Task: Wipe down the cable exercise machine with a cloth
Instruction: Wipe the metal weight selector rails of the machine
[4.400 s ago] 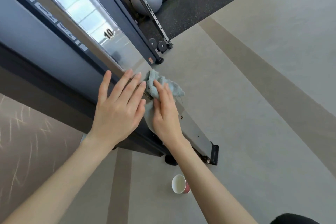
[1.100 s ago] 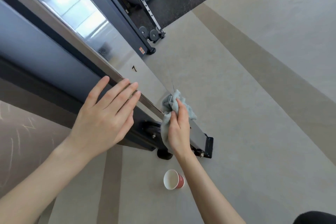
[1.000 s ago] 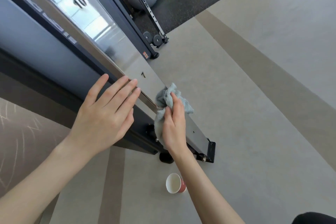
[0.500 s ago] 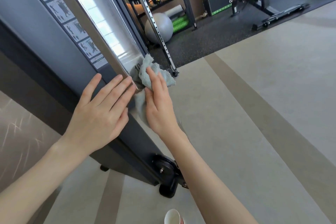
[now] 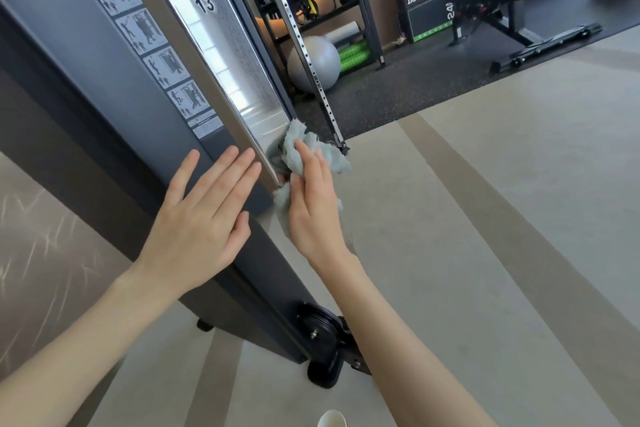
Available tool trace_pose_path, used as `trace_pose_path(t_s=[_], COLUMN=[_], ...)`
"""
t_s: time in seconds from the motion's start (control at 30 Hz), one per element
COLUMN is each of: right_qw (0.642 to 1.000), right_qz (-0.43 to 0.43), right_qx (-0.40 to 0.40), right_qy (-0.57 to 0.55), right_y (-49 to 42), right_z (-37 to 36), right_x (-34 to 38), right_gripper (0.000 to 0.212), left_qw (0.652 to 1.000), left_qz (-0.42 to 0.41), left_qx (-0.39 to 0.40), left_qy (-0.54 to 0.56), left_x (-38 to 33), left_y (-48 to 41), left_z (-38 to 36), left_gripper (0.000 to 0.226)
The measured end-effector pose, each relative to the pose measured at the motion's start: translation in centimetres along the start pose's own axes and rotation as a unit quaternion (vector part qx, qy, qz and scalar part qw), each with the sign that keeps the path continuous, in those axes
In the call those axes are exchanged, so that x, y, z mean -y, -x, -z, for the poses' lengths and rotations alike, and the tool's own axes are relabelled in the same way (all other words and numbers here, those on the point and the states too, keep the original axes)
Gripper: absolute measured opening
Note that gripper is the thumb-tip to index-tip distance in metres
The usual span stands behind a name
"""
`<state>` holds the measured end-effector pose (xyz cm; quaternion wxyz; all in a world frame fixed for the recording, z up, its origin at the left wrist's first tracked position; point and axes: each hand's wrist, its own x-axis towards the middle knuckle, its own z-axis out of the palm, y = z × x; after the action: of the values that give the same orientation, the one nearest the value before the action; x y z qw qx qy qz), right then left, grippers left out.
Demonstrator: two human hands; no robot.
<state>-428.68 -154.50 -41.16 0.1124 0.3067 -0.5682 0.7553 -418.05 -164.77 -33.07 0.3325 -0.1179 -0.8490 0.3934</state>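
1. The cloth point(image 5: 306, 144) has been carried up the chrome rail point(image 5: 225, 59) from its foot.
2. It is gripped by the right hand point(image 5: 313, 208) and pressed against the rail.
3. The left hand point(image 5: 202, 222) is laid flat, fingers straight, on the dark column point(image 5: 86, 55).

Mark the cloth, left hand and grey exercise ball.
cloth point(image 5: 327, 156): head view, bunched edge on its right side.
left hand point(image 5: 197, 229): head view, back of the hand.
grey exercise ball point(image 5: 325, 59): head view, right half of its surface.
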Motion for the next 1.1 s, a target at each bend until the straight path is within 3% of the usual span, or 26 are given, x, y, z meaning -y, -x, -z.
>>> trace_pose_path(t_s=[0.2,0.3,0.4,0.6,0.73,0.97,1.1], right_qw=[0.993,0.989,0.994,0.998,0.995,0.997,0.997], right_qz=[0.116,0.144,0.105,-0.066,-0.097,0.062,0.072], right_qx=[-0.002,0.027,0.037,-0.005,-0.025,0.023,0.028], right_qy=[-0.011,-0.009,-0.003,-0.004,-0.013,-0.038,-0.026], right_y=[-7.1,-7.7,-4.1,6.7,6.8,-1.9,-0.2], right_z=[-1.2,-0.6,0.5,2.2,1.9,0.2,0.7], right_x=[6.5,5.8,1.9,-7.6,-7.5,1.5,-0.6], right_gripper=[0.042,0.043,0.045,0.045,0.043,0.042,0.042], left_qw=[0.999,1.000,1.000,0.998,0.996,0.996,0.996], left_qz=[0.033,0.027,0.015,-0.003,0.007,0.002,0.001], left_qx=[-0.015,-0.007,0.001,0.066,0.086,0.084,0.086], left_qy=[-0.005,-0.002,0.004,0.020,0.027,0.010,0.006], left_x=[1.6,1.9,1.6,-0.1,-0.4,-0.1,-0.1], left_y=[-0.5,-0.6,-0.5,-0.4,-0.5,-0.6,-0.7], left_z=[1.3,1.3,0.9,-0.7,-0.9,0.2,0.4], left_gripper=[0.055,0.058,0.059,0.069,0.073,0.071,0.069])
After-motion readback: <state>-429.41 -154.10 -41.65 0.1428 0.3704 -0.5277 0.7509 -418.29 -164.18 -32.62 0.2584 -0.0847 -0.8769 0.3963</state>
